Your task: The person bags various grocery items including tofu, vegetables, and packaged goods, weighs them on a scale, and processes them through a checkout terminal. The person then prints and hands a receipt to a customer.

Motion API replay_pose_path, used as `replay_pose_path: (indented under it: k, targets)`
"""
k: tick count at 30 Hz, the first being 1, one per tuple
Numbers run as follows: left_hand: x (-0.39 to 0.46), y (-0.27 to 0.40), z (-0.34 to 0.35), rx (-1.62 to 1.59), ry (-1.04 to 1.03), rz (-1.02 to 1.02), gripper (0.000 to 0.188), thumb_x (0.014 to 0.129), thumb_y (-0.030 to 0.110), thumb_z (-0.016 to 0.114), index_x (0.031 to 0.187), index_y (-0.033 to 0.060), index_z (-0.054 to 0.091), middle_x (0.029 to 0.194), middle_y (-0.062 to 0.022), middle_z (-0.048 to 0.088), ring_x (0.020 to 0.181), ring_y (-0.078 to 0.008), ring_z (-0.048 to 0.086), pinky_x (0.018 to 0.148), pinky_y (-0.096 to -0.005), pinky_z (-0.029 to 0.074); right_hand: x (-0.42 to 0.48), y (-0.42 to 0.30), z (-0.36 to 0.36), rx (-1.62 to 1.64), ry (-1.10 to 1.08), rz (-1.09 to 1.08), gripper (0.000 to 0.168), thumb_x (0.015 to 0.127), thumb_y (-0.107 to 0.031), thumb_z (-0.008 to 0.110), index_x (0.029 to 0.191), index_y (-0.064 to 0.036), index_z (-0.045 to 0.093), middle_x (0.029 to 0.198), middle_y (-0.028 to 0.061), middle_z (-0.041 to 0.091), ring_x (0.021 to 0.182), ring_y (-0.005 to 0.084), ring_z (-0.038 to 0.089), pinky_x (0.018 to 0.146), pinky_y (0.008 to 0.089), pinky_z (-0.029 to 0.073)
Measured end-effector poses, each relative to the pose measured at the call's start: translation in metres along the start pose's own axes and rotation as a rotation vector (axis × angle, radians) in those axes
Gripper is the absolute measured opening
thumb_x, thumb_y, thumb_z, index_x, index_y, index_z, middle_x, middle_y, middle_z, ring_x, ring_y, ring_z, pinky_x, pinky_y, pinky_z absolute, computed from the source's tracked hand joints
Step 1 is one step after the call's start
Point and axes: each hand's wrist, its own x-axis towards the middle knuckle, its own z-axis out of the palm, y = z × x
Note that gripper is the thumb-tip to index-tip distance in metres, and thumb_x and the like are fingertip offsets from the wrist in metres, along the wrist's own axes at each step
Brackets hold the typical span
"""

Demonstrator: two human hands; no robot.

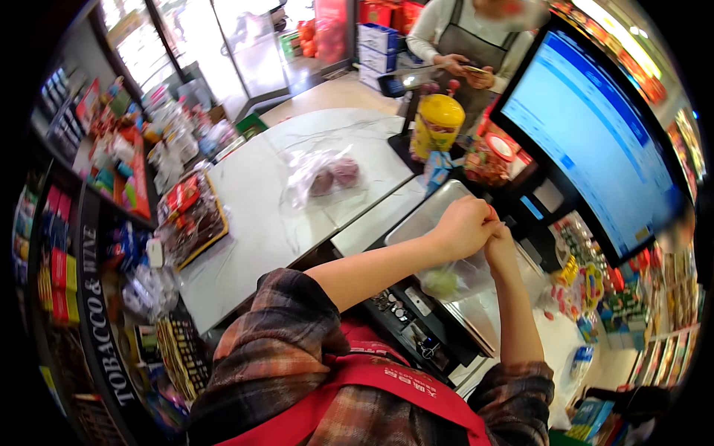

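Note:
My left hand (466, 224) and my right hand (498, 237) meet with closed fingers over a metal weighing tray (410, 217). They grip the gathered top of a clear plastic bag (474, 279); the exact pinch is hidden by the fingers. Low in the bag lies a round, pale green item (442, 282), blurred, probably fruit or a vegetable. Another clear plastic bag (304, 173) rests on the white marbled counter (256, 223), with reddish-purple round produce (345, 171) in it.
An open cash drawer (399, 312) with coins sits below my forearms. Right of my hands stands a large monitor (591, 145). A yellow lollipop tub (438, 122) and a candy jar (491, 159) line the far side. Across the counter a person (474, 44) holds a phone.

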Motion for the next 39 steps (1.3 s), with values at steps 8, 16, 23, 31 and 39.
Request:
replay_pose_path:
  k: [8,16,23,31,39]
  targets:
    - [-0.108,-0.167,-0.142,1.151,0.507,-0.572,0.079,0.061,0.033,0.073,0.126,0.0070,0.037,0.125,-0.0187,0.034,0.116,-0.0347,0.032,0.094,-0.0478,0.027,-0.017,-0.048,0.017,-0.031,0.021,-0.066,0.029,0.087,-0.022,0.054,0.063,-0.007,0.052,0.058,-0.0050,0.046,0.051,0.0048,0.040,0.046,0.0207,0.027]
    - [-0.153,-0.290,-0.242,-0.631,0.694,-0.706,0.011,0.079,0.014,0.058,0.087,0.0062,0.056,0.062,0.0052,0.049,0.054,-0.0060,0.045,0.053,-0.0209,0.038,0.083,-0.112,0.183,0.605,-0.225,0.304,0.017,0.088,-0.020,0.048,0.086,-0.006,0.056,0.077,0.0021,0.058,0.069,0.0122,0.056,0.065,0.0260,0.046]
    - [-0.134,-0.316,-0.281,-1.276,0.786,-0.851,0.009,0.085,0.018,0.051,0.077,0.0121,0.051,0.063,0.0049,0.045,0.050,-0.0051,0.040,0.043,-0.0201,0.031,0.210,-0.015,0.381,1.034,-0.386,0.290,0.017,0.090,-0.021,0.047,0.081,-0.008,0.052,0.071,0.0054,0.057,0.065,0.0172,0.055,0.062,0.0300,0.044]
    - [-0.167,-0.410,-0.326,-1.680,0.903,-0.608,0.014,0.083,0.012,0.039,0.073,0.0114,0.050,0.061,0.0046,0.046,0.049,-0.0077,0.043,0.042,-0.0216,0.034,0.242,-0.001,0.499,1.154,-0.437,0.188,0.016,0.090,-0.018,0.046,0.082,-0.005,0.051,0.072,0.0080,0.057,0.064,0.0206,0.054,0.064,0.0329,0.044]
    - [-0.150,-0.381,-0.340,-1.731,0.690,-0.498,0.024,0.080,0.011,0.044,0.102,0.0060,0.054,0.092,-0.0057,0.060,0.078,-0.0149,0.058,0.065,-0.0297,0.050,0.246,-0.029,0.492,1.177,-0.465,0.235,0.022,0.090,-0.022,0.045,0.088,-0.002,0.053,0.079,0.0092,0.059,0.074,0.0220,0.058,0.072,0.0335,0.047]
